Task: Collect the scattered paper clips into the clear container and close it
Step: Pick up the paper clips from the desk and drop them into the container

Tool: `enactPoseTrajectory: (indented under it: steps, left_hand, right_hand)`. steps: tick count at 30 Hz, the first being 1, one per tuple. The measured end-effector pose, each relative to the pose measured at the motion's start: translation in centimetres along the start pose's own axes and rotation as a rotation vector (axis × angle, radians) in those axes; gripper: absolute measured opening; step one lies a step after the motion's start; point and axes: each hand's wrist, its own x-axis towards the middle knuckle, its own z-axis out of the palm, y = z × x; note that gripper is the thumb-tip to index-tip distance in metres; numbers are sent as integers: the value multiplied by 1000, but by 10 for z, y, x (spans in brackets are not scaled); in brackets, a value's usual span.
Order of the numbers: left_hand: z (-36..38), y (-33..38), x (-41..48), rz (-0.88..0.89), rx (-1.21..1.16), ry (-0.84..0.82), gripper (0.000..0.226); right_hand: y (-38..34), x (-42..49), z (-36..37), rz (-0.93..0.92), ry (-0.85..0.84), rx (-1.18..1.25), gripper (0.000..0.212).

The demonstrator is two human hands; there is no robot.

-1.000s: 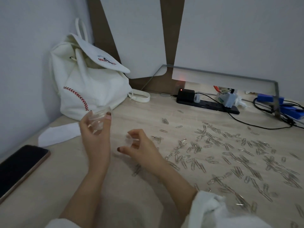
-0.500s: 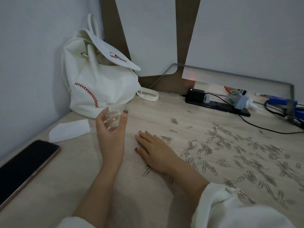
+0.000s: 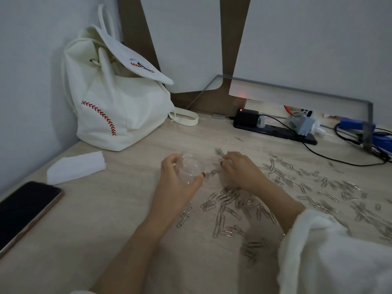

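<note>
Desk [image 3: 118, 219], left hand [image 3: 175, 188] gripping clear container [image 3: 191, 169], right hand [image 3: 239, 170] pinching paper clips [image 3: 216, 165] alongside

Tabletop [image 3: 131, 209]: pale wood-grain finish, matt, smooth. Clips [image 3: 229, 200]: thin bent wire, silvery metal, faint shine. Container [image 3: 189, 169]: clear plastic, glossy, see-through, held in left hand [image 3: 176, 183]. Bag [image 3: 118, 107]: off-white cloth, matt, soft folds, red stitched seam. Tissue [image 3: 76, 167]: white paper, matt, slightly crinkled edge. Phone [image 3: 23, 211]: black glass face, glossy, with metallic-looking rim. Power strip [image 3: 275, 131]: black plastic, dull sheen. Cable [image 3: 339, 160]: black, smooth. Sleeve [image 3: 331, 255]: white cloth, fuzzy, matt. Wall panels [image 3: 307, 43]: flat, matt white. Strip between them: brown, wood-look.
</note>
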Motion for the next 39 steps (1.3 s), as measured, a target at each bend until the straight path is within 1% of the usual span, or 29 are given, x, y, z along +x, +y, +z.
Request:
enactPoseTrajectory:
  steps: [5, 8, 12, 15, 18, 22, 24, 26, 31, 36, 39]
  left_hand:
    - [2, -10, 1, -26, 65, -87, 55]
    - [3, -13, 2, -26, 63, -110, 55]
    - [4, -14, 5, -20, 74, -100, 55]
    - [4, -15, 5, -18, 99, -89, 57]
    - [5, -13, 4, -15, 132, -118, 54]
    - [6, -7, 0, -11, 154, -209, 56]
    - [6, -4, -4, -10, 163, -244, 55]
    - [8, -1, -7, -4, 167, -264, 55]
    - [23, 6, -16, 14, 136, -358, 55]
    - [39, 12, -21, 41, 137, -441, 54]
    - [40, 13, -22, 55, 123, -462, 57]
  right_hand:
    - [-1, 35, 14, 11, -56, 36, 49]
    - [-3, 31, 16, -81, -103, -7, 47]
    - [-4, -6, 8, -237, -173, -36, 46]
    - [1, -46, 0, -317, -236, -81, 49]
    - [9, -80, -10, -339, -289, -104, 56]
    - [28, -114, -19, -339, -354, -123, 68]
    - [36, -126, -21, -328, -332, -97, 65]
    - [43, -134, -20, -322, -281, -59, 57]
    - [56, -143, -13, -265, -72, 58, 42]
    - [62, -145, -7, -191, 91, 180, 18]
    - [61, -145, -6, -156, 142, 192, 15]
